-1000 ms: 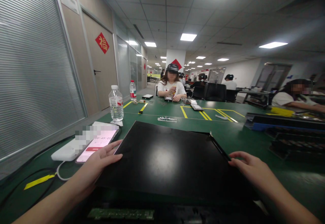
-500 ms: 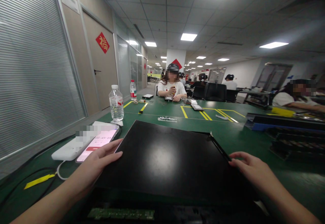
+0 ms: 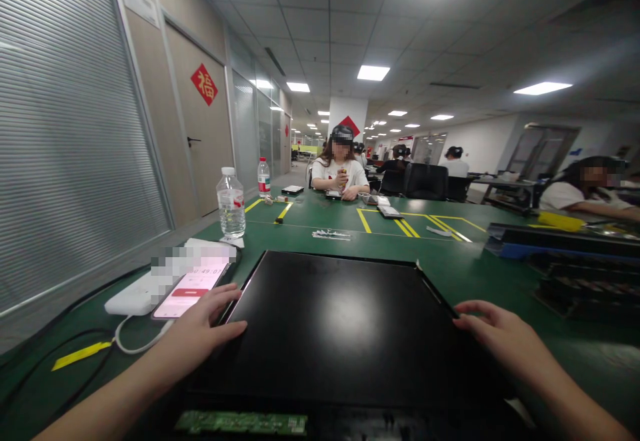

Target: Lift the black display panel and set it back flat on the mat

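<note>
A flat black display panel [image 3: 310, 334] lies before me, seated level in a thin black frame [image 3: 345, 257] whose far rim shows behind it. My left hand [image 3: 210, 318] grips the panel's left edge, thumb on top and fingers over the outer side. At the right edge, my right hand [image 3: 487, 324] pinches the rim between thumb and fingers. Along the near side, a green circuit board [image 3: 243, 422] is exposed. A small pale tab [image 3: 419, 264] sticks up at the far right corner.
Left of the panel are a phone [image 3: 193, 291], a white power bank [image 3: 133, 298] with a cable, and a water bottle [image 3: 231, 204]. Dark stacked parts [image 3: 575, 288] stand at right. Across the green table [image 3: 280, 234], a co-worker [image 3: 341, 173] holds a tool over a small device.
The panel's raised left and far side has come down into the frame, so it lies flat. My left hand has lowered with it; my right hand stays at the right rim.
</note>
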Motion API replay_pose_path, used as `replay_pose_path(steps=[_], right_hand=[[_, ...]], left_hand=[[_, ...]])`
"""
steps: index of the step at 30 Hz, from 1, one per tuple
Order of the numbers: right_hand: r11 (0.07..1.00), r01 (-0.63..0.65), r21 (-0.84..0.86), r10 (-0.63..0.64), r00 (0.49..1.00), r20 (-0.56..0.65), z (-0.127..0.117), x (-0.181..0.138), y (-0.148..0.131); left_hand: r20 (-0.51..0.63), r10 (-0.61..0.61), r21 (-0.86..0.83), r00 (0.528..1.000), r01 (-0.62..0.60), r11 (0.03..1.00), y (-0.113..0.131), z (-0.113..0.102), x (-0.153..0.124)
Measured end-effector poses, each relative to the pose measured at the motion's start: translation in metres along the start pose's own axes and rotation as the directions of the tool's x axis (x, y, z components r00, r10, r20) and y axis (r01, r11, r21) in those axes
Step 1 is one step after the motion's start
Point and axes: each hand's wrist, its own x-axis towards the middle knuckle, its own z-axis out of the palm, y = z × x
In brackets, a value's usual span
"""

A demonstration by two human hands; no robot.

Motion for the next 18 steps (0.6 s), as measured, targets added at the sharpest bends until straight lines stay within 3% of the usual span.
replay_pose_path(steps=[18], right_hand=[[0.994, -0.033, 0.101, 0.030, 0.999, 0.030, 0.000, 0.002, 0.003]], left_hand=[[0.050, -0.015, 0.088, 0.999, 0.010, 0.996, 0.018, 0.003, -0.010]])
